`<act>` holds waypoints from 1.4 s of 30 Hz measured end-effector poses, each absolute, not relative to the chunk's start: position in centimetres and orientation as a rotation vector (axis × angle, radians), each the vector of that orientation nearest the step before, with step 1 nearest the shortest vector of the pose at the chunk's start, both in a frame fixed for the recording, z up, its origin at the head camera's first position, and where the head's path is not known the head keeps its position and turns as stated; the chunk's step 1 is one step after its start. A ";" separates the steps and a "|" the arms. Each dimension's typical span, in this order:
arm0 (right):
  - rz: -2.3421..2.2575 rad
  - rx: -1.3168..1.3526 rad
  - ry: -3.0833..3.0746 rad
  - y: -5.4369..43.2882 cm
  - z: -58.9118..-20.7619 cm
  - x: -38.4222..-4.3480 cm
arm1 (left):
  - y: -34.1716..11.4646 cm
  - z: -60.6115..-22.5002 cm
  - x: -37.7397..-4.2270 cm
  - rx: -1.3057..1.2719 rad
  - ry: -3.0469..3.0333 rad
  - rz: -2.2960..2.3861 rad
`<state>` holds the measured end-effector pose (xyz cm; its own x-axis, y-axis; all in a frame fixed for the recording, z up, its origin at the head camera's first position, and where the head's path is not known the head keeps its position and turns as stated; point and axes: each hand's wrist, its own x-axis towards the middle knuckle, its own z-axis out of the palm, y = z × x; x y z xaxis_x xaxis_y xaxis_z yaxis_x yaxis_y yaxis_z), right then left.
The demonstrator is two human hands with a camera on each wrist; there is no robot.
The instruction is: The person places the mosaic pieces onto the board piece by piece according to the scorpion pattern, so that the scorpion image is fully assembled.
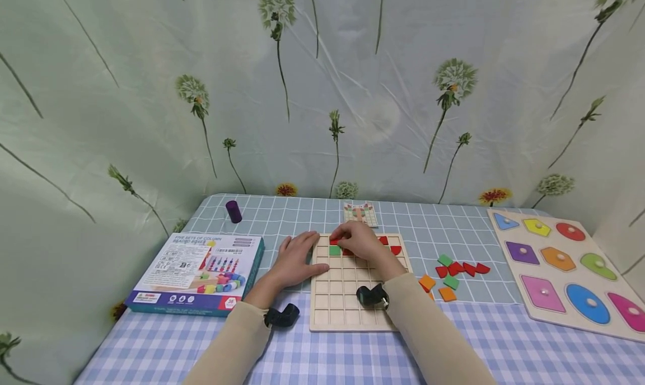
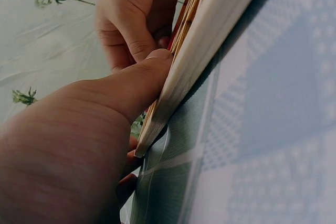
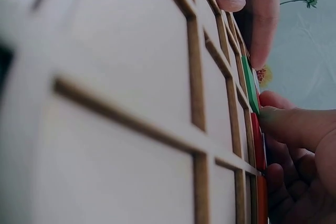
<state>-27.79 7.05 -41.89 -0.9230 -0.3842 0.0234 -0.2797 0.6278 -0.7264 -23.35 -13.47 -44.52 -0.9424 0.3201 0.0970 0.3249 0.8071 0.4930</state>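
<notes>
The wooden grid board [image 1: 336, 305] lies flat in front of me. My left hand [image 1: 297, 261] rests along its left side, fingers stretched toward the far corner and thumb [image 2: 142, 85] on the edge. Over the far rows my right hand [image 1: 359, 240] curls down, its fingertips pinching a red piece [image 1: 333, 242] at the far left cells. Just nearer sits a green square [image 1: 335, 251] in its cell. More red pieces [image 1: 396, 250] lie in cells to the right; the right hand hides part of that row.
Loose red, green [image 1: 450, 282] and orange pieces [image 1: 447, 294] lie right of the board. Behind it is a pattern card [image 1: 360, 214]. A boxed toy [image 1: 196, 273] and a purple cylinder [image 1: 234, 211] are on the left, a shape puzzle board [image 1: 559, 273] on the far right.
</notes>
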 end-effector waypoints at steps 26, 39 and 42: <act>-1.173 -0.631 2.653 8.2 -40.5 -26.3 | -13.4 -44.2 -23.2 -0.531 -3.005 -0.826; -1.278 -0.703 2.727 11.1 -40.0 -23.2 | -13.6 -44.6 -23.3 -0.557 -2.995 -0.826; -1.258 -0.678 2.767 12.0 -40.0 -22.9 | -13.5 -44.6 -23.3 -0.544 -2.991 -0.829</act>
<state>-22.88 12.02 -39.95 -0.9048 -0.3979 0.1515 -0.3757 0.5788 -0.7238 -23.33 -13.49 -44.61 -0.9402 0.3305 0.0818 0.3255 0.8019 0.5009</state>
